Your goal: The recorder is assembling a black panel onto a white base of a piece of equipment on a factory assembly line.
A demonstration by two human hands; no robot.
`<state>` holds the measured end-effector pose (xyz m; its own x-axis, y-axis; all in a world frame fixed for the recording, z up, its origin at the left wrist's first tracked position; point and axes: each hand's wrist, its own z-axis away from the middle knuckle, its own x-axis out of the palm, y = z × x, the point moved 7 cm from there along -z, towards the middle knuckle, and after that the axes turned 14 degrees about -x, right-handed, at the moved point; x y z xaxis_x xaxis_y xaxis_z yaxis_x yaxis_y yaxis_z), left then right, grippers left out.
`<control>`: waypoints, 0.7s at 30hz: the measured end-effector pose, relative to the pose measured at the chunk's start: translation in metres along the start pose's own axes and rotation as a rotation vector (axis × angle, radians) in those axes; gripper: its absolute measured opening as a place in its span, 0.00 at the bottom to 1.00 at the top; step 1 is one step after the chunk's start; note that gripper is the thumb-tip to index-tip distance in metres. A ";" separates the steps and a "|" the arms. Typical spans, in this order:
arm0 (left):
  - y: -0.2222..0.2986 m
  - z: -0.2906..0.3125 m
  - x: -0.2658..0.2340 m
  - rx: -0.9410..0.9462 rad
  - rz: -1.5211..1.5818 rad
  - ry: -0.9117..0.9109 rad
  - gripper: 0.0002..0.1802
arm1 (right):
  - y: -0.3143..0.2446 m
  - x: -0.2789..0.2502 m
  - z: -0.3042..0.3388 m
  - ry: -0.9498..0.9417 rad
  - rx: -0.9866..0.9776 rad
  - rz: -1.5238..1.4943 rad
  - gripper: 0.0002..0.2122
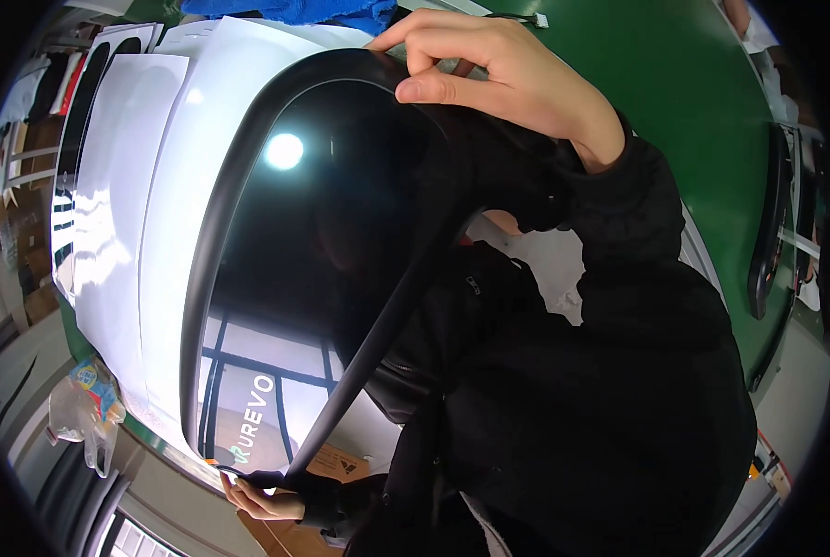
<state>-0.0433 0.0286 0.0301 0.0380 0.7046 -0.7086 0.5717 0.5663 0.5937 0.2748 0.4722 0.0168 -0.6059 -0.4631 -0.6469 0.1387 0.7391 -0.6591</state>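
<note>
Glossy black panel (341, 241), round-cornered, slants across the centre, nearest the camera. Left to right: white sheets (123, 167) lie beside it; the left hand (259, 501) is at its lower corner, grasp not discernible; the right hand (503, 74) grips its upper rim; green surface (680, 65) extends beyond.

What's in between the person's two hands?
In the head view, a shiny black panel lies between the left hand and the right hand.

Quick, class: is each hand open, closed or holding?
Left hand: at the lower corner of the black panel; grip cannot be told.
Right hand: holding the panel's upper edge.
</note>
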 end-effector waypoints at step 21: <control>0.001 0.004 0.005 -0.330 0.287 0.013 0.12 | -0.095 0.043 -0.003 -0.099 -0.205 0.489 0.39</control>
<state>-0.0386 0.0312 0.0255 0.1457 0.8576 -0.4932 0.2468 0.4513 0.8576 0.2337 0.3836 0.0527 -0.4308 -0.0778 -0.8991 0.2245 0.9557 -0.1903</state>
